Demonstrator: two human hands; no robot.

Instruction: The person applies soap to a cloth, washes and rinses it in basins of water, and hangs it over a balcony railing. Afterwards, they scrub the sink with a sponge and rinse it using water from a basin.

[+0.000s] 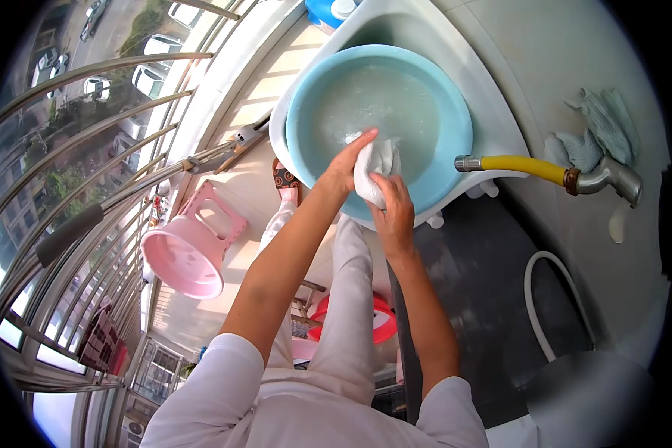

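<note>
A light blue basin point(299, 127) holding cloudy water sits in a white sink point(493, 112). Over the basin's near side, a wet white cloth point(371, 173) is bunched between both hands. My left hand point(348, 161) grips it from the left, with the fingers reaching toward its top. On the right, my right hand point(393, 213) pinches the cloth's lower part. Part of the cloth hangs over the water between the hands.
A yellow hose point(526, 167) on a metal tap point(612, 181) reaches over the basin's right rim. Grey cloths point(601, 131) lie behind the tap. A pink basin point(183, 257) and stool are at left, near the window bars. A dark counter point(485, 276) stands right.
</note>
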